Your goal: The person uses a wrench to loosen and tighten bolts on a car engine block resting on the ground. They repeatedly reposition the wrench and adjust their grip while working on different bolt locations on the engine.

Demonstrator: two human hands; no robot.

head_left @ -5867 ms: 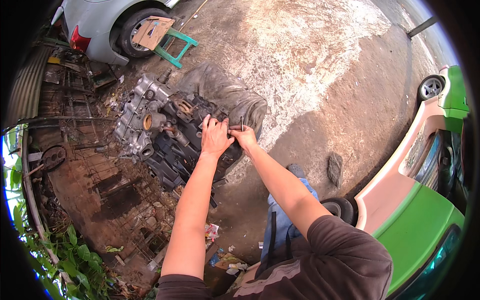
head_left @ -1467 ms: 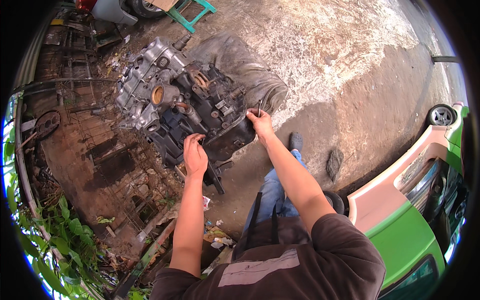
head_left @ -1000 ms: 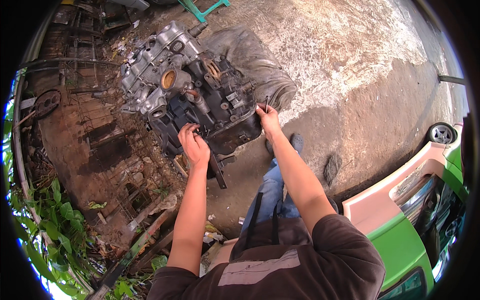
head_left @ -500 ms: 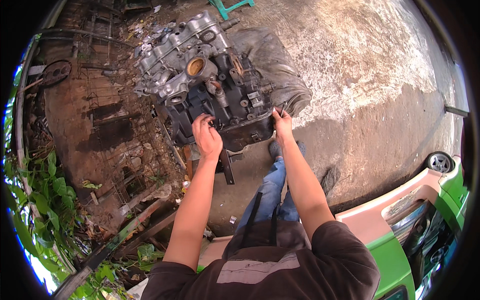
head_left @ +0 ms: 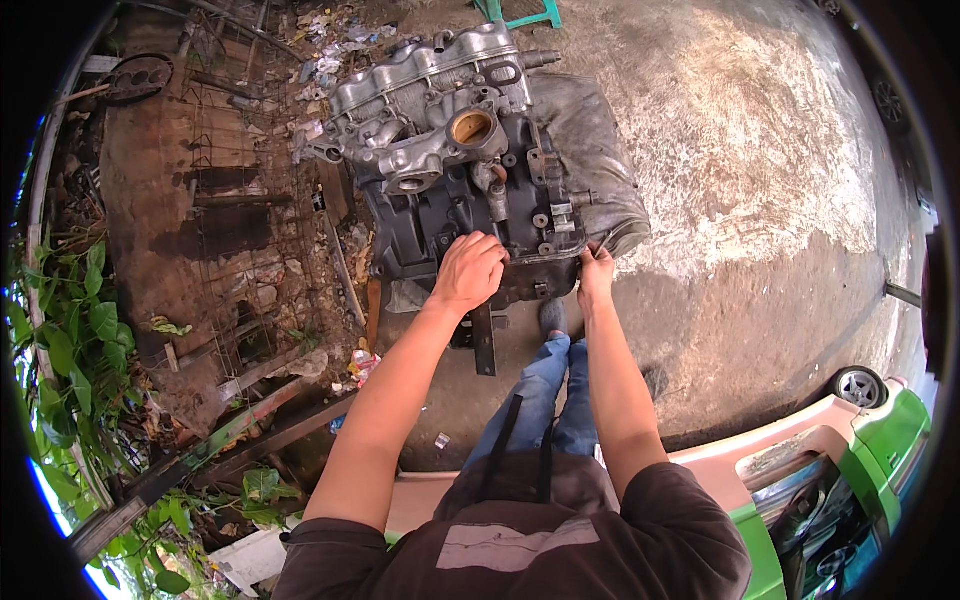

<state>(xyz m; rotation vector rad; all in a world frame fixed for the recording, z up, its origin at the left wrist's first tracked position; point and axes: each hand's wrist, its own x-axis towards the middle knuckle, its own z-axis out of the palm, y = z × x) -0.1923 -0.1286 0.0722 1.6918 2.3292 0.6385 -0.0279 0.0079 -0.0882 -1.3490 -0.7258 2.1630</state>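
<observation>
A car engine [head_left: 480, 180] lies in front of me, with a silver ribbed cylinder head side [head_left: 430, 80] away from me and a dark block nearer. A round opening with a tan inside [head_left: 471, 128] shows on its silver housing. My left hand [head_left: 472, 270] rests at the near edge of the block, its fingers curled and closed; their tips and what they grip are hidden. My right hand [head_left: 596, 274] is at the block's near right corner, its fingers pinched round a thin dark rod-like piece too small to name. A flat dark metal bracket [head_left: 484, 340] juts toward me below the left hand.
A grey cover sheet [head_left: 590, 140] bulges right of the engine. Rusty boards and rubble [head_left: 190, 220] lie left, beside leafy plants [head_left: 90, 310]. A green stool [head_left: 530, 12] stands at the far side. Behind me at right is a pink-and-green vehicle [head_left: 800, 440].
The view has shifted, so the engine appears further right. My left hand has moved right along the block's near edge; my right hand stays by the corner.
</observation>
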